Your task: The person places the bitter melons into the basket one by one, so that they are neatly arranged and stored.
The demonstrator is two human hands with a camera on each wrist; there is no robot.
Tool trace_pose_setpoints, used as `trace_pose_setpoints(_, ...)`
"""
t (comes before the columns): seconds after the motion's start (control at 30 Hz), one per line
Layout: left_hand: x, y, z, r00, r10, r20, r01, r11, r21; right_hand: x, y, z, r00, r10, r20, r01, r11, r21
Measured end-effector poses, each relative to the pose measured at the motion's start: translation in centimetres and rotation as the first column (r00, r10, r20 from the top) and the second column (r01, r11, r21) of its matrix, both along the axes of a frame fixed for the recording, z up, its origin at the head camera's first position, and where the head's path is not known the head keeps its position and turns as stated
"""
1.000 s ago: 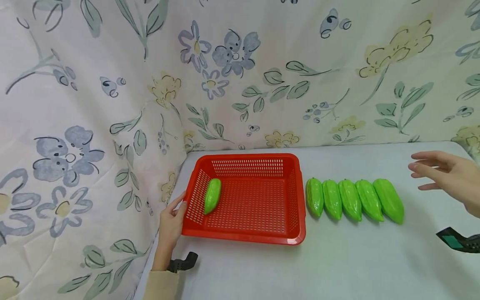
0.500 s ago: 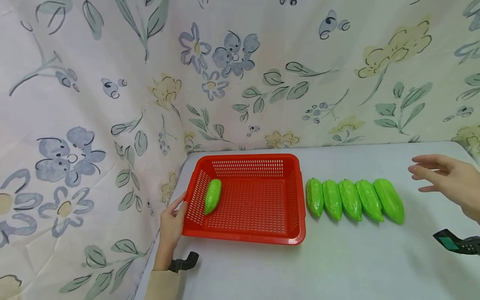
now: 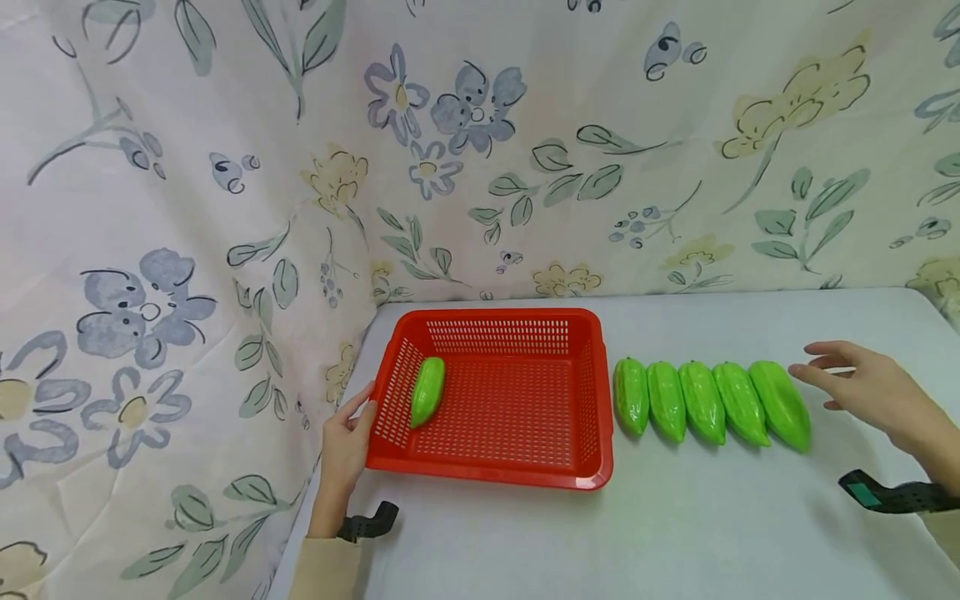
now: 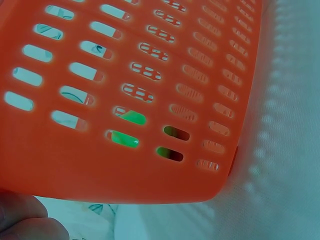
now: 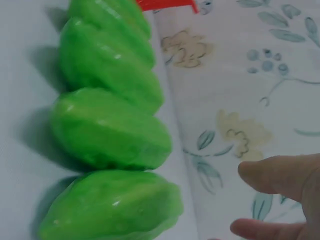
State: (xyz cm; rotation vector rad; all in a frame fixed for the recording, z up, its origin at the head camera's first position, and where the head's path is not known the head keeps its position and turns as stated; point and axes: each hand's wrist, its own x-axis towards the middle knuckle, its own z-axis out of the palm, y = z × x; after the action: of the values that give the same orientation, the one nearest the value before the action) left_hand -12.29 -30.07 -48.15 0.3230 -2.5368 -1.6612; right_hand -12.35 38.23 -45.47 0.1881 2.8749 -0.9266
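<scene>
On the left, my left hand grips the left rim of a red plastic basket. Close up in the left wrist view, fingers sit at the rim of the slotted basket wall. A green, ridged gourd-like vegetable lies inside, near the left wall. Several similar ones stand in a row right of the basket. My right hand hovers beside the rightmost green gourd, fingers loosely bent and holding nothing. In the right wrist view, its fingers appear apart from the nearest gourd.
A white tabletop carries the basket and the row. Floral cloth hangs behind the table and along its left side. A black band with a camera mount sits on the right wrist, another on the left.
My right hand has moved left and lower, closer to the rightmost gourd. The left hand, the basket and the gourds stay in place; the view has shifted slightly.
</scene>
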Motion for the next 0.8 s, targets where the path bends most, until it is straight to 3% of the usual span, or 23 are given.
trace_pose_setpoints(0.17, 0.0, 0.0, 0.0, 1.000, 0.011, 0.016, -0.011, 1.000, 0.004, -0.2, 0.3, -1.4, 0.999, 0.042, 0.014, -0.043, 0.988, 0.146)
trace_pose_setpoints(0.33, -0.1, 0.1, 0.2, 1.000, 0.013, 0.026, -0.013, 1.000, 0.012, -0.2, 0.3, -1.9, 0.996, 0.050, 0.075, -0.057, 0.994, 0.090)
trace_pose_setpoints(0.8, -0.2, 0.0, 0.0, 1.000, 0.010, 0.018, -0.011, 1.000, 0.025, -0.4, -0.3, -2.6, 0.990, 0.068, 0.123, -0.070, 0.998, 0.010)
